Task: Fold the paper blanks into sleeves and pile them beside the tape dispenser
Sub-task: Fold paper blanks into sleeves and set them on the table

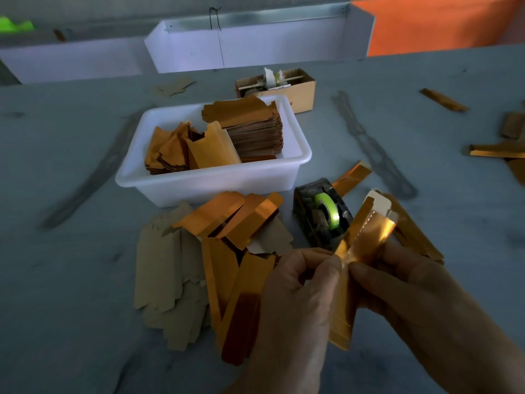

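Both hands hold one shiny orange-gold paper blank (362, 237) in front of the dark tape dispenser (322, 214) with its green roll. My left hand (295, 302) pinches the blank's lower part between thumb and fingers. My right hand (403, 282) grips its right side. The blank is partly folded and tilts up to the right. A pile of folded gold sleeves (235, 251) lies left of the dispenser, on top of flat brown blanks (167, 280). More folded gold sleeves (417, 237) lie right of the dispenser, behind my right hand.
A white tub (204, 183) behind the pile holds stacked blanks and loose gold pieces. A small cardboard box (301, 92) with a tape spool stands further back. Scattered gold strips (497, 150) lie at the right edge of the grey table. White bins line the back.
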Available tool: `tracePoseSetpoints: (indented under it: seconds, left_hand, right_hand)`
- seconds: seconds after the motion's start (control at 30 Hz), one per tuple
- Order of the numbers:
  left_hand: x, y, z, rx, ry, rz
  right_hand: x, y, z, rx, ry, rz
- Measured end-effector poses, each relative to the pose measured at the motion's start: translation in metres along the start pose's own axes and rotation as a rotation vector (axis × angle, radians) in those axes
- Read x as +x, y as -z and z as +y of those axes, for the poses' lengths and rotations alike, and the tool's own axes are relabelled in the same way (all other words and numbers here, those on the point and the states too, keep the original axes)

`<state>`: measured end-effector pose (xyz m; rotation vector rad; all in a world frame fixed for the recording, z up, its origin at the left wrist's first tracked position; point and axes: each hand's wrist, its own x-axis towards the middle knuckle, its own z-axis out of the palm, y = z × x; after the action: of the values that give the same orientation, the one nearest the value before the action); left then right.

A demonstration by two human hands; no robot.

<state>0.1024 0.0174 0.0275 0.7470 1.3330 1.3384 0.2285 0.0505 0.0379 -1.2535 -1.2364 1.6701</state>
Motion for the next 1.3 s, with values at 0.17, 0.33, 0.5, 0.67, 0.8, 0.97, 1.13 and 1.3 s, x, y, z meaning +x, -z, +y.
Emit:
tracePoseSetpoints:
  seconds: [0.17,0.33,0.5,0.67,0.8,0.97,1.13,1.3]
  left_hand:
    - [0.000,0.002,0.001,0.004,0.034,0.012]
    - [-0.004,0.001,0.000,0.058,0.023,0.001]
    - [-0.005,0.006,0.001,0.045,0.031,-0.057]
    - [-0.004,0.006,0.001,0.119,0.070,-0.060]
    - [-0.001,0.010,0.001,0.260,0.057,-0.084]
    - [0.000,0.012,0.006,0.270,0.066,-0.121]
    - [-0.002,0.012,0.008,0.268,0.026,-0.262]
    - [0.001,0.016,0.006,0.385,-0.137,-0.329]
  right_hand:
    - [-0.005,0.004,-0.004,0.041,-0.016,-0.091]
    - [-0.004,-0.007,-0.004,-0.109,0.035,0.051]
    - [-0.002,-0.008,-0.002,-0.096,0.014,0.051]
    - [0.000,-0.004,0.002,-0.165,0.001,0.042]
    - [0.000,-0.002,0.004,-0.321,0.042,0.022]
    - [-0.004,-0.008,0.002,-0.205,0.036,-0.005]
    - [-0.003,-0.008,0.003,-0.060,0.000,-0.017]
    - [-0.001,-0.002,0.006,-0.029,-0.034,-0.056]
